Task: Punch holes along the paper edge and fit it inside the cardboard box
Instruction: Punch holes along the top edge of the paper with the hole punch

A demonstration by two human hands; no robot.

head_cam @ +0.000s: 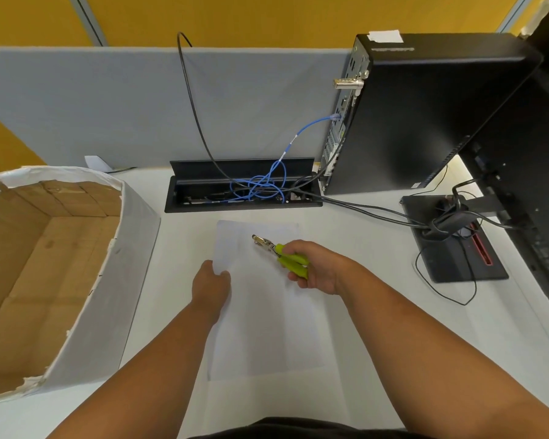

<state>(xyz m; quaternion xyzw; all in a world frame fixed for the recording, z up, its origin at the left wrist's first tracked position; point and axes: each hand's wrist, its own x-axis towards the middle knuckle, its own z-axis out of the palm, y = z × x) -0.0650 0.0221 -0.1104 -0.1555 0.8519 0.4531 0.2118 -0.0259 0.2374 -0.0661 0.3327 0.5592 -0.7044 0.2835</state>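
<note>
Nearest you, both bare forearms reach out over the white tabletop (pixel 377 248). Between them lies the sheet of paper (pixel 267 318), flat on the tabletop, its long side running away from you. Your left hand (pixel 212 286) sits at the paper's left edge, thumb and fingers pinched onto that edge partway up the sheet. Your right hand (pixel 314 267) is over the paper's right part, fingers curled tight around the green handles of the hole punch (pixel 282 253). The punch's metal head points up and to the left, over the far half of the sheet, well inside its edges; you cannot tell whether it touches the paper.

To the left of your left hand, apart from the paper, stands the cardboard box (pixel 51 267), open at the top, its outer walls wrapped in white.

Beyond the paper, a cable tray (pixel 244 188) is sunk into the tabletop, full of blue and black cables. Farther right stands a black computer tower (pixel 425 115).
</note>
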